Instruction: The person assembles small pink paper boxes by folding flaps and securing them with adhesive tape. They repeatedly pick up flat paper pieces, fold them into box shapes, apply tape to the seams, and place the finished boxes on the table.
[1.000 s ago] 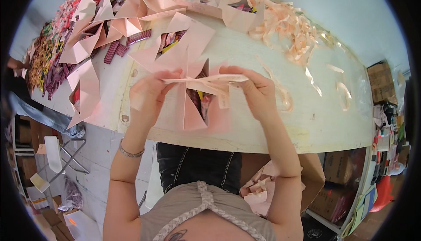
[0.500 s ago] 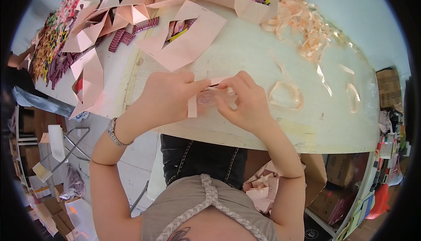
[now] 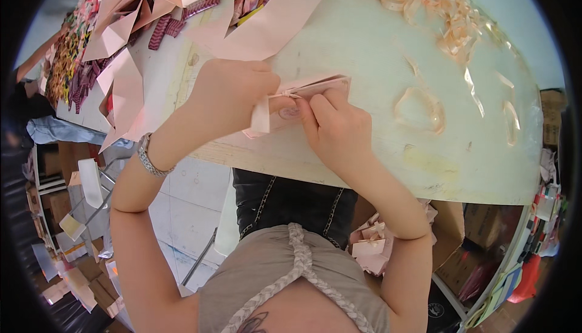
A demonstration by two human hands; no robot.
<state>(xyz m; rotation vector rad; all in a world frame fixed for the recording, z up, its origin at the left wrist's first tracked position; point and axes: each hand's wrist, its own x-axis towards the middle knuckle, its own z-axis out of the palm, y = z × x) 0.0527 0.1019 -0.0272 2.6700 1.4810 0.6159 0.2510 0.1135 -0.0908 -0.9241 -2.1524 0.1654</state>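
Note:
A small pale pink paper box [image 3: 330,83] is between my hands above the table, tilted, its top edge parted at the right. Pale pink ribbon [image 3: 260,117] is gathered in a knot on it, and a broad tail hangs down at the left. My left hand [image 3: 236,87] is closed on the ribbon beside the knot. The fingers of my right hand [image 3: 337,128] are curled against the box, with thumb and forefinger pinching the ribbon at the knot. A round printed mark on the box shows partly between the hands.
Beyond my hands lies an unfolded pink box [image 3: 285,20] with wrapped pieces inside. More open boxes [image 3: 124,84] and a heap of small colourful packets [image 3: 70,69] are at the left. Loose ribbons [image 3: 418,5] pile up at far right. A carton [image 3: 450,230] with pink boxes stands below the table edge.
The box has tilted up, showing its upper edge at the right. My right hand's fingers have closed in on the ribbon knot. The view has shifted slightly.

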